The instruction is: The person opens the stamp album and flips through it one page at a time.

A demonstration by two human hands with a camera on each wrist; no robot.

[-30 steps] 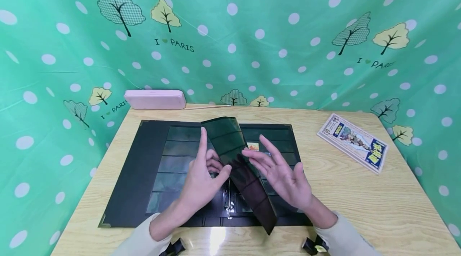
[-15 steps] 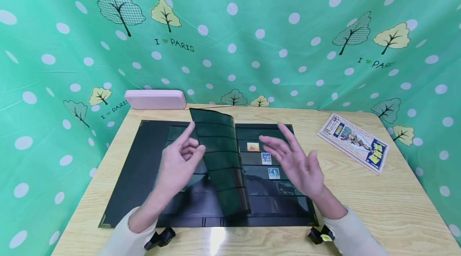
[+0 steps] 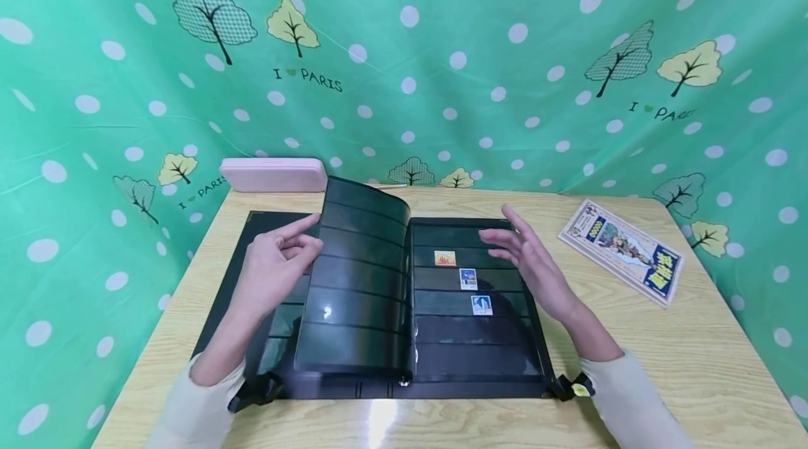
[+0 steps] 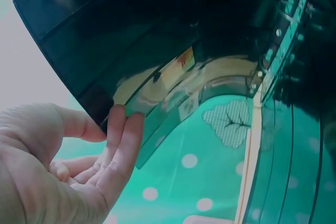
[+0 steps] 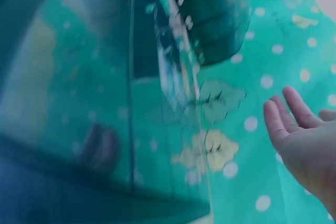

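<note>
A black stamp album (image 3: 442, 389) lies spread on the table. My left hand (image 3: 271, 266) pinches the outer edge of a dark pocket page (image 3: 360, 273), thumb on one side and fingers on the other, as the left wrist view shows. The page stands lifted and curved over the left half of the album. On the right-hand page (image 3: 473, 358) sit an orange stamp (image 3: 445, 258) and two blue ones, a middle stamp (image 3: 468, 279) and a lower stamp (image 3: 482, 305). Above that page's right edge hovers my right hand (image 3: 533, 259), fingers loosely extended and holding nothing.
A pink case (image 3: 273, 175) stands at the back left, with a thin stick (image 3: 391, 186) beside it. To the right lies a printed booklet or pack (image 3: 621, 250). A green dotted cloth (image 3: 404, 84) hangs behind the wooden table (image 3: 631, 351).
My left hand has swung the page leftward, flattening it out and uncovering the right-hand page with its stamps. My right hand has drawn away to the right from the turning page.
</note>
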